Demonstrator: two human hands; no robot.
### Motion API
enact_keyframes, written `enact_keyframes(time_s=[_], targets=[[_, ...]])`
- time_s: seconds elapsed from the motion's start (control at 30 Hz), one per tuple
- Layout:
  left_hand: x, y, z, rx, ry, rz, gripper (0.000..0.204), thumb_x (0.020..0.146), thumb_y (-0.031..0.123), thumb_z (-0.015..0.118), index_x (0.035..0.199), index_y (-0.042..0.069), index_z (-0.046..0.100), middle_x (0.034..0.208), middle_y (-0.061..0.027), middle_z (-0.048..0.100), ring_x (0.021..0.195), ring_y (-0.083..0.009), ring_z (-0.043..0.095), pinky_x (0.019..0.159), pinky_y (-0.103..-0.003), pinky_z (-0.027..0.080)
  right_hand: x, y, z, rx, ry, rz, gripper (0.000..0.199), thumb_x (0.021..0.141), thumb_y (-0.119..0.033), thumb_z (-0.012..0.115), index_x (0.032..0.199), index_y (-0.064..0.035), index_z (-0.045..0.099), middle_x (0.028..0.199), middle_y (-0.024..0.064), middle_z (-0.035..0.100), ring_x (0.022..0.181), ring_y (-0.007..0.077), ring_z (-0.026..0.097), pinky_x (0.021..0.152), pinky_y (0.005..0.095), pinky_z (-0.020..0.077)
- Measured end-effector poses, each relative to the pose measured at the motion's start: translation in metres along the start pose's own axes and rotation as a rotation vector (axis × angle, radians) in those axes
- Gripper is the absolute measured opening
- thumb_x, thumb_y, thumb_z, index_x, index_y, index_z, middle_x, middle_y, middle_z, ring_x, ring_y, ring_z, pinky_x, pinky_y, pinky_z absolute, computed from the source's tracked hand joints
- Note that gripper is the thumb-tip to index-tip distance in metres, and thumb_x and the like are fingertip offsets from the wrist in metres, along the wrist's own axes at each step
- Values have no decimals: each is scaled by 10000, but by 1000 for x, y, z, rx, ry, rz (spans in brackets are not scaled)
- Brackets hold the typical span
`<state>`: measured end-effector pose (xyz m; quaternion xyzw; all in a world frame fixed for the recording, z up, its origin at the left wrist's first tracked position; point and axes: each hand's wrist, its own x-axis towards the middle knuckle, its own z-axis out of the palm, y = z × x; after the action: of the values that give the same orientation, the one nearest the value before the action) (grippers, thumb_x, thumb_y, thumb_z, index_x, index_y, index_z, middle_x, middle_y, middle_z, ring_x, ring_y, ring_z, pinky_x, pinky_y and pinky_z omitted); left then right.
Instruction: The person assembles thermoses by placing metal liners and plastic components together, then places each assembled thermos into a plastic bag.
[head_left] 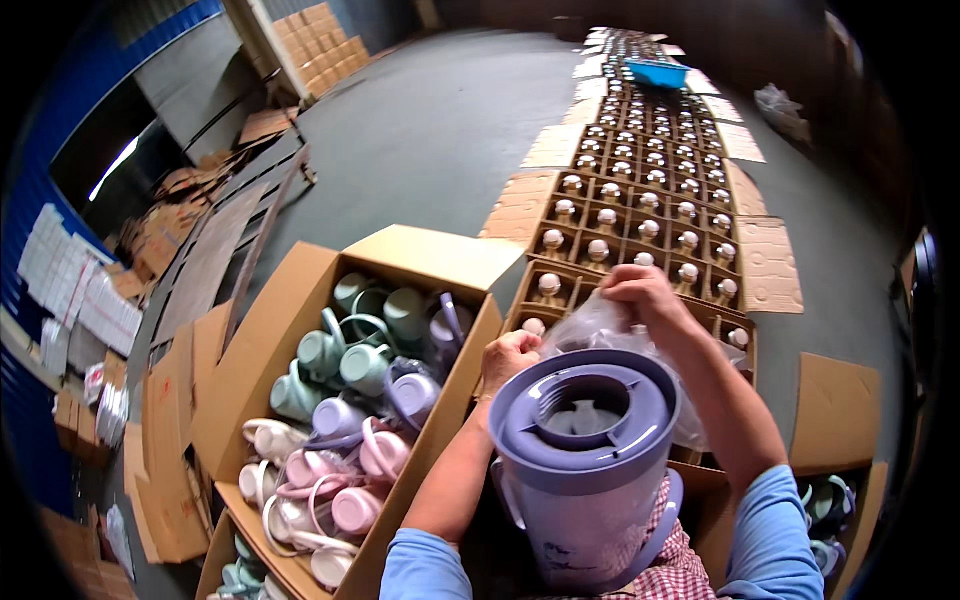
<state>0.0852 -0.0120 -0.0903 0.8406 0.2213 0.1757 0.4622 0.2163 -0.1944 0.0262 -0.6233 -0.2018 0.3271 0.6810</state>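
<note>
A purple vacuum flask body (585,470) with a side handle stands upright close in front of me, its round threaded mouth facing up. Just beyond it, a clear plastic bag (590,325) is bunched between my hands. My right hand (648,297) has its fingers pinched on the bag, above the divided carton. My left hand (511,360) is closed at the bag's left edge, beside the flask's rim; its fingertips are partly hidden. The bag's lower part disappears behind the flask.
An open carton (325,262) of green, purple, pink and white lids with handles stands to my left. Divided cartons (630,225) of round-topped bottles run away from me, a blue basin (657,73) on them. Flattened cardboard (170,430) and a metal-framed cart (225,240) lie left.
</note>
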Motion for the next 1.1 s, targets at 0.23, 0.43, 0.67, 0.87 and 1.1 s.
enact_keyframes(time_s=[0.23,0.43,0.67,0.87,1.1], targets=[[-42,46,-81,-68,404,291,45,756,17,598,752,17,643,738,-122,636,637,-268,626,596,-347,503,-57,-18,-11,162,-51,-196,266,729,-76,711,946,-1,579,672,54,571,467,113,540,406,224,432],[-141,93,-104,-33,441,921,123,789,-33,638,894,24,610,769,-109,628,624,-221,606,545,-304,481,-162,-45,-1,-302,-656,-692,86,700,-57,777,726,-38,697,665,97,676,538,170,638,484,260,498],[-175,53,-61,-359,261,377,243,717,-147,494,879,2,595,839,-81,619,759,-145,588,682,-253,460,-206,-26,11,-532,-1034,51,93,766,-16,705,858,-26,696,799,58,700,725,125,664,635,249,509],[-147,23,-39,-1079,-18,-35,64,906,65,516,944,39,561,964,-47,600,862,-118,552,766,-238,450,-241,-16,4,-138,-576,127,192,795,17,693,985,40,679,942,115,707,870,159,662,811,267,518],[-179,-3,-23,-1317,239,-473,202,912,166,425,937,22,565,863,-78,608,757,-172,596,716,-306,509,-316,43,-41,-883,-707,-57,404,669,-330,784,984,-89,708,1026,55,695,977,256,642,900,382,479]])
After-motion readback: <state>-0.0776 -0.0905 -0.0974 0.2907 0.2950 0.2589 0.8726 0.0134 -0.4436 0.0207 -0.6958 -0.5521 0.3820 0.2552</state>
